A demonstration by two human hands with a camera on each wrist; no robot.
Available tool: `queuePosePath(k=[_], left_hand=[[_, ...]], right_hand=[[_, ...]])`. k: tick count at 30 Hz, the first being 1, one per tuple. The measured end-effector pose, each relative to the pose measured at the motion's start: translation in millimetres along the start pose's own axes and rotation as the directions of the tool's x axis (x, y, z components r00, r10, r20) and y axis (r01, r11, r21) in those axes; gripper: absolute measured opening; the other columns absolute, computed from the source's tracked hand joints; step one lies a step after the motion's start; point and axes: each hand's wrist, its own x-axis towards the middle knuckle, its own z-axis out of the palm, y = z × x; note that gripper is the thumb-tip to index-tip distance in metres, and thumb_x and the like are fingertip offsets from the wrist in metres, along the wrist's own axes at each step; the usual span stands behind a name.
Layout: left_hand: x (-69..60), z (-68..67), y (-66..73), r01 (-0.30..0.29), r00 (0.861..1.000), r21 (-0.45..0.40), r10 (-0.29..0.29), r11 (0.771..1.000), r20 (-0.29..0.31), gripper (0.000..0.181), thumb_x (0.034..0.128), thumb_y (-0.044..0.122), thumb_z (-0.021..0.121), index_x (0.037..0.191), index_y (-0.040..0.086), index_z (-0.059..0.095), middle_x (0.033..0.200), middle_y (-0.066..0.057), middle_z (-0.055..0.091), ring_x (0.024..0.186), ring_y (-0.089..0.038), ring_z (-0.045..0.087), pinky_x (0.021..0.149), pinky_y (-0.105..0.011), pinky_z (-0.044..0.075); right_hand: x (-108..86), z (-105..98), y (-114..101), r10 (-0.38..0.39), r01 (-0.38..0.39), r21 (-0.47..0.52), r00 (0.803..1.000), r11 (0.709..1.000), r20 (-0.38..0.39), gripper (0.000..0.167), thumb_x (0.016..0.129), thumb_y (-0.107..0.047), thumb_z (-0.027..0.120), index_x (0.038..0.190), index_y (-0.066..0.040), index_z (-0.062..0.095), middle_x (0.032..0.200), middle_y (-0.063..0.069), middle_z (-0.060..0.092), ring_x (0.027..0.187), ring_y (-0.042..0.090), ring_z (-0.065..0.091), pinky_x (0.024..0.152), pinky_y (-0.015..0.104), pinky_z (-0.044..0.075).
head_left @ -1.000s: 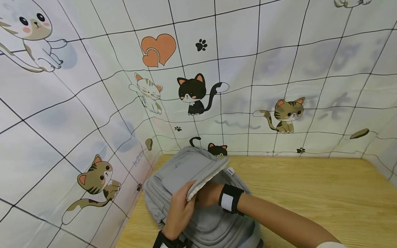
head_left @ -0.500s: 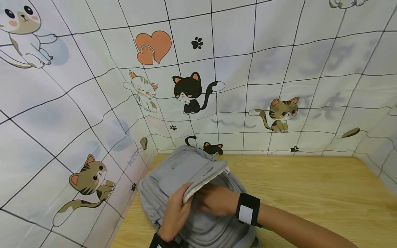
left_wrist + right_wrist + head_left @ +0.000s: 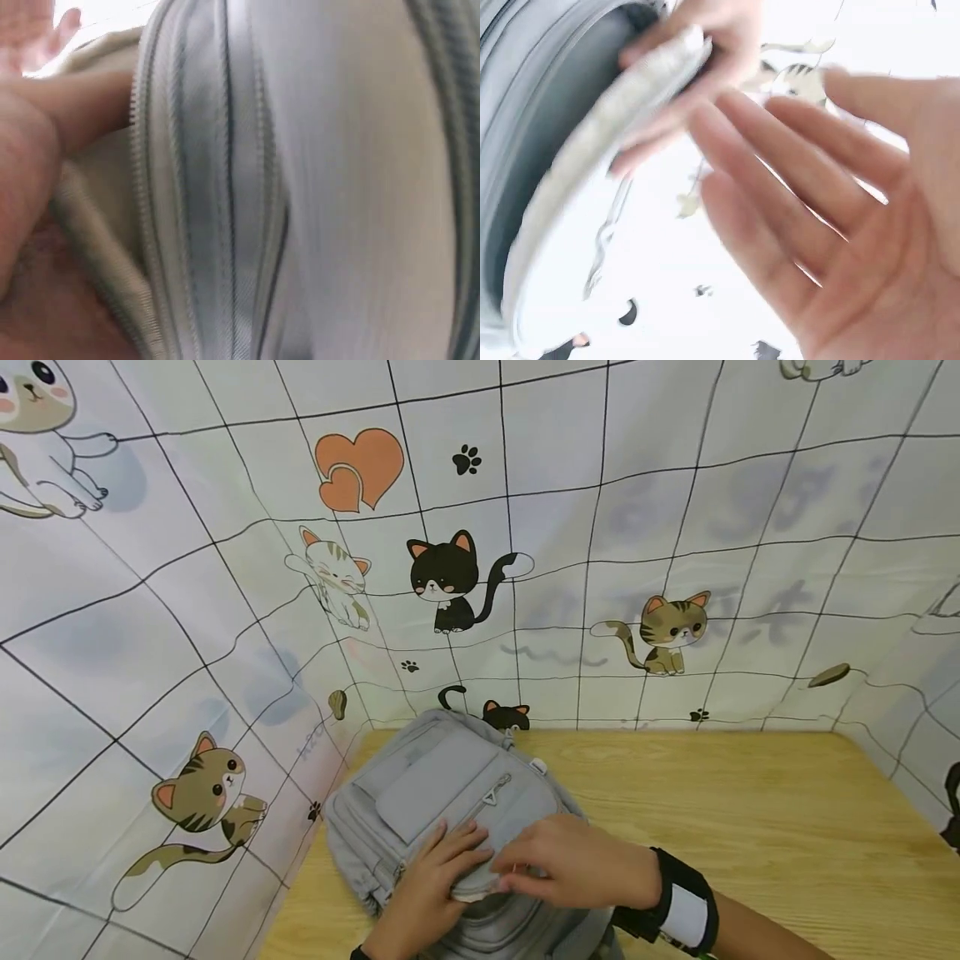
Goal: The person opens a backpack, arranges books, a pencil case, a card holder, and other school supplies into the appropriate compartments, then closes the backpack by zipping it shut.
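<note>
A grey backpack (image 3: 450,777) lies on the wooden table in the head view, its front pocket unzipped along a curved zipper edge (image 3: 139,120). My left hand (image 3: 431,889) holds the loose pocket flap (image 3: 592,157) by its rim, fingers spread over the outside and thumb on the inner side. Just right of it, my right hand (image 3: 577,864) is over the flap's edge. In the right wrist view its palm and loosely straight fingers (image 3: 780,187) face the camera, holding nothing. The pocket's inside is mostly hidden.
The wooden table (image 3: 720,810) extends to the right of the backpack. A cat-print curtain (image 3: 570,527) surrounds the table at the back and sides. At the far right edge, a small black object (image 3: 952,806) is partly in view.
My right hand has come out of the pocket and moved right. The raised flap has dropped flatter over the opening, and my left fingers have spread across it. The view has shifted slightly.
</note>
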Motion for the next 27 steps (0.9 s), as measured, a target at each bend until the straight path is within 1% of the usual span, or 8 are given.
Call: queuePosePath(k=[3,6,8,10,14,18,22,27], left_hand=[[-6.9,-9.4,-0.8,0.029,0.992,-0.103,-0.016,0.994,0.128,0.063,0.0782,0.007,0.090,0.138,0.017,0.070,0.158,-0.005,0.058,0.150,-0.028,0.051,0.130,-0.047,0.025],[-12.4,-27.3,-1.9,0.129,0.977,-0.335,-0.062,0.933,0.204,0.053,0.0930,0.013,0.082,0.143,0.013,0.065,0.163,-0.012,0.051,0.153,-0.033,0.045,0.133,-0.038,0.024],[-16.8,-39.6,-4.9,0.173,0.981,-0.413,-0.119,0.894,0.153,0.044,0.0987,0.014,0.077,0.141,0.011,0.067,0.158,-0.014,0.056,0.149,-0.032,0.051,0.127,-0.031,0.034],[-22.6,-49.2,-8.9,0.199,0.978,-0.375,-0.206,0.906,0.023,0.034,0.0993,0.009,0.075,0.133,0.008,0.071,0.147,-0.013,0.065,0.138,-0.028,0.061,0.113,-0.030,0.050],[-34.7,-56.6,-16.4,0.408,0.873,-0.144,-0.432,0.901,-0.226,0.023,0.0944,0.003,0.079,0.117,0.010,0.075,0.117,-0.002,0.075,0.102,-0.019,0.073,0.083,-0.028,0.060],[-47.2,-47.6,-15.8,0.609,0.775,-0.052,-0.607,0.792,-0.174,0.022,0.0944,0.017,0.083,0.113,0.013,0.071,0.105,0.003,0.069,0.088,-0.010,0.066,0.072,-0.026,0.056],[-55.3,-31.5,-12.0,0.657,0.747,-0.008,-0.653,0.754,-0.125,0.022,0.0920,0.022,0.085,0.109,0.013,0.073,0.100,0.005,0.065,0.082,-0.006,0.061,0.071,-0.025,0.053],[-58.5,-25.0,-8.4,0.654,0.739,-0.002,-0.639,0.757,-0.216,0.011,0.0894,0.012,0.086,0.090,0.015,0.075,0.087,0.008,0.065,0.074,-0.002,0.057,0.065,-0.024,0.051]], right_hand=[[1.3,4.6,10.2,0.033,-0.036,-0.083,0.999,0.996,-0.044,0.028,0.108,-0.030,0.065,0.130,-0.015,0.074,0.126,-0.001,0.075,0.114,0.011,0.071,0.093,0.028,0.059],[5.2,13.8,26.4,0.061,-0.051,-0.130,0.996,0.990,0.069,0.038,0.106,-0.028,0.069,0.140,-0.013,0.066,0.146,0.006,0.064,0.133,0.024,0.062,0.106,0.039,0.056],[10.8,19.2,36.1,0.080,-0.064,-0.117,0.988,0.991,0.135,0.043,0.104,-0.027,0.072,0.143,-0.012,0.064,0.153,0.009,0.060,0.139,0.027,0.059,0.110,0.041,0.054],[20.4,20.9,41.3,0.087,-0.069,-0.116,0.984,0.991,0.159,0.044,0.104,-0.026,0.071,0.145,-0.011,0.063,0.155,0.009,0.058,0.141,0.027,0.057,0.113,0.042,0.052],[51.7,16.2,40.5,0.041,-0.022,-0.142,0.991,0.990,0.128,0.051,0.106,-0.025,0.069,0.153,-0.010,0.056,0.162,0.012,0.052,0.147,0.029,0.053,0.117,0.044,0.049],[84.0,18.4,36.5,0.010,0.038,-0.208,0.974,0.977,0.225,0.059,0.110,-0.031,0.061,0.163,-0.013,0.044,0.172,0.010,0.038,0.158,0.027,0.040,0.125,0.041,0.040],[100.0,31.4,34.8,0.042,0.048,-0.244,0.935,0.969,0.351,0.063,0.111,-0.039,0.054,0.168,-0.017,0.036,0.177,0.006,0.028,0.163,0.026,0.028,0.130,0.041,0.030],[106.4,45.2,33.8,0.067,0.021,-0.227,0.926,0.974,0.370,0.065,0.112,-0.041,0.050,0.170,-0.020,0.029,0.179,0.003,0.021,0.166,0.023,0.020,0.132,0.045,0.026]])
